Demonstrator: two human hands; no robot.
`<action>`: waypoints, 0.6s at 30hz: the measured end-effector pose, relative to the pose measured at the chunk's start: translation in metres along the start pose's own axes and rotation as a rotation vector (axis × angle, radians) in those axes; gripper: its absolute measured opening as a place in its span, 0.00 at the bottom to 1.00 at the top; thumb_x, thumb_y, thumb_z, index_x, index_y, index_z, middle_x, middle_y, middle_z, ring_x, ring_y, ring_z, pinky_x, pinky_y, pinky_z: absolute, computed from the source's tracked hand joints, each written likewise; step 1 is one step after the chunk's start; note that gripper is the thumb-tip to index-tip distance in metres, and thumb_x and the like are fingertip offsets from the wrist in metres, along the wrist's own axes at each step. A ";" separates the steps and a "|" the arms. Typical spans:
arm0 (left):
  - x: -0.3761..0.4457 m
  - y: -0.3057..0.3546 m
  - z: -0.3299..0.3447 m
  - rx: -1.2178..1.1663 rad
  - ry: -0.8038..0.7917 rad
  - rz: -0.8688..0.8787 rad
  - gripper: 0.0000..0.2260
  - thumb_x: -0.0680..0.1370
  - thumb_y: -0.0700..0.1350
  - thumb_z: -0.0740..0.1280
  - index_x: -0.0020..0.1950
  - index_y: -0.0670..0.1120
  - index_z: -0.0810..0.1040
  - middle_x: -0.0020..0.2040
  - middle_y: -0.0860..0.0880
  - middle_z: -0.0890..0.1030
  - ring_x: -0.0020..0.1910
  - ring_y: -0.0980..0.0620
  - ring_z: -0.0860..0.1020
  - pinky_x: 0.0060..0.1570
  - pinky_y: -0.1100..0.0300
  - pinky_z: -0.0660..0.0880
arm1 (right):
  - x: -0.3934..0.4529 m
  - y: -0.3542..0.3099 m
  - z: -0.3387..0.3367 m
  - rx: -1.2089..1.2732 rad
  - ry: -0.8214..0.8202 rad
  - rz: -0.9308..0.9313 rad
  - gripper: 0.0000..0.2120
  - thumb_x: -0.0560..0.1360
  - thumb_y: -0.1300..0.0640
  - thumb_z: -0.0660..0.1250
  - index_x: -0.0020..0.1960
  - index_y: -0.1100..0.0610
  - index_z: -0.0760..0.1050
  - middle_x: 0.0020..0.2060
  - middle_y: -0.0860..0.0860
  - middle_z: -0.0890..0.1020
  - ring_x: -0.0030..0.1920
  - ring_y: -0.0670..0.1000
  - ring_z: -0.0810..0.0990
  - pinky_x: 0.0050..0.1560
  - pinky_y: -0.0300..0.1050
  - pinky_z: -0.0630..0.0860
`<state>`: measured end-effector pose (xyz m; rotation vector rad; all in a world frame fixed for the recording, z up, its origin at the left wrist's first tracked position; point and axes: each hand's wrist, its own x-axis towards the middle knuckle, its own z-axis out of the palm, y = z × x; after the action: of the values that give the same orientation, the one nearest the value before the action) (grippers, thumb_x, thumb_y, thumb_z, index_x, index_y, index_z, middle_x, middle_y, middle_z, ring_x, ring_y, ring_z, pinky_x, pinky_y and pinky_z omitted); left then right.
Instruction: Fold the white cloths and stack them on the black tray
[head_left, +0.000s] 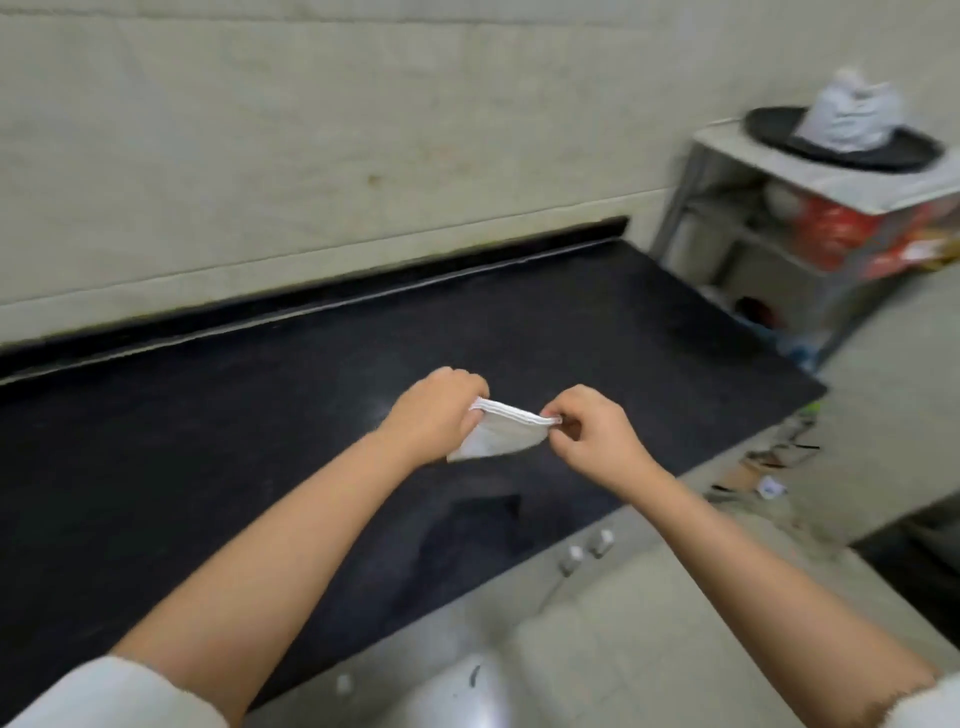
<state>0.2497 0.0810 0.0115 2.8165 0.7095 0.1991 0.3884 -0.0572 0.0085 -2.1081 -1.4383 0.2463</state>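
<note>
A small folded white cloth hangs between my two hands above the black countertop. My left hand grips its left end with curled fingers. My right hand pinches its right corner. The black tray sits far off at the upper right on a small shelf unit, with a blurred heap of white cloths resting on it.
The shelf unit at the counter's right end holds red packaging. A pale tiled wall runs behind the counter. Debris lies on the floor at right, and cabinet handles show below the counter's front edge.
</note>
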 end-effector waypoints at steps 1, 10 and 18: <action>0.022 0.029 -0.003 -0.012 0.012 0.051 0.10 0.79 0.46 0.60 0.58 0.45 0.74 0.56 0.47 0.77 0.58 0.47 0.72 0.56 0.51 0.71 | -0.006 0.021 -0.027 -0.023 0.025 0.024 0.07 0.67 0.69 0.65 0.42 0.62 0.80 0.38 0.49 0.74 0.40 0.47 0.71 0.38 0.26 0.65; 0.187 0.237 -0.011 0.005 0.097 0.367 0.11 0.78 0.48 0.62 0.57 0.46 0.77 0.54 0.47 0.77 0.56 0.48 0.73 0.54 0.54 0.71 | -0.017 0.176 -0.228 -0.347 0.238 0.213 0.09 0.74 0.60 0.63 0.49 0.60 0.80 0.48 0.56 0.76 0.53 0.54 0.73 0.50 0.45 0.70; 0.354 0.360 -0.007 0.000 0.131 0.470 0.12 0.78 0.48 0.63 0.58 0.46 0.76 0.54 0.47 0.78 0.56 0.48 0.74 0.52 0.56 0.70 | 0.040 0.303 -0.371 -0.444 0.231 0.326 0.07 0.71 0.62 0.63 0.36 0.59 0.78 0.39 0.55 0.76 0.47 0.57 0.77 0.43 0.45 0.71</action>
<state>0.7189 -0.0555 0.1358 2.9445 0.0562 0.4633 0.8132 -0.2293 0.1532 -2.6270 -1.0796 -0.2112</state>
